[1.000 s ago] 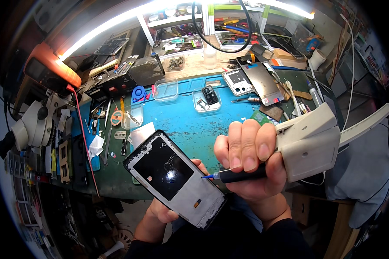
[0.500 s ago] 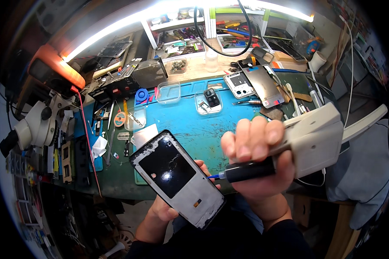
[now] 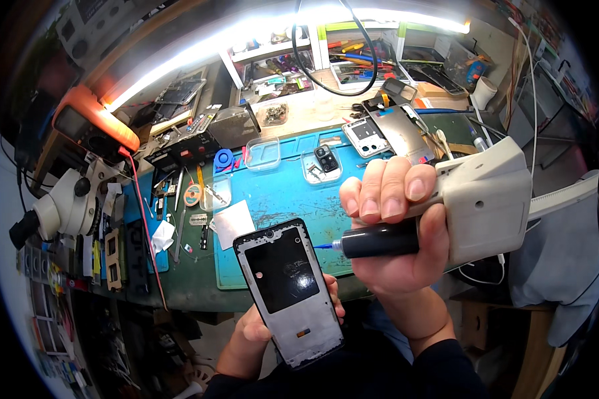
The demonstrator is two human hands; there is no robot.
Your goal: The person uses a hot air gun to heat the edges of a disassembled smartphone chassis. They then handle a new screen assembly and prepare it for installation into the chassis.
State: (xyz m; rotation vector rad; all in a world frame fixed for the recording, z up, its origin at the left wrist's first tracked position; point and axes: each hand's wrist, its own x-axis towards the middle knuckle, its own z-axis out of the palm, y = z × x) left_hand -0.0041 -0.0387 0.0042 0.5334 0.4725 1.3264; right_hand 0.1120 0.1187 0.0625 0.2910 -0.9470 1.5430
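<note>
Head view, clock positions taken from its middle: two hands, one phone frame (image 3: 296, 330), one gun (image 3: 489, 213), one syringe (image 3: 383, 241). Clear trays number three: one at 11 o'clock (image 3: 263, 153), one at 9 (image 3: 219, 189), and one at 1 (image 3: 311, 178) bearing one camera module (image 3: 325, 158). Also counted: one meter (image 3: 86, 126) toward 10, one microscope (image 3: 54, 214) at 9, one spool (image 3: 192, 194) at 9, one sheet (image 3: 236, 226) at 8 and one white shell (image 3: 366, 135) between 1 and 2, all around or on one blue mat (image 3: 266, 199). The frame is at 6 o'clock, in the left hand (image 3: 254, 326), which is curled about both long edges; the part behind it is hidden. It is tilted, top end toward 11, inner face showing: black rim, grey metal bed, glossy black panel in the upper half with a bright glare spot and a small pale round mark at its left. A small slot with an orange patch sits lower down; the margins show pale, ragged marks. The right hand (image 3: 434, 245), at 4, is closed round the cream gun and black syringe. The blue tip (image 3: 324, 246) points to 9, at the frame's right edge; contact cannot be determined.
</note>
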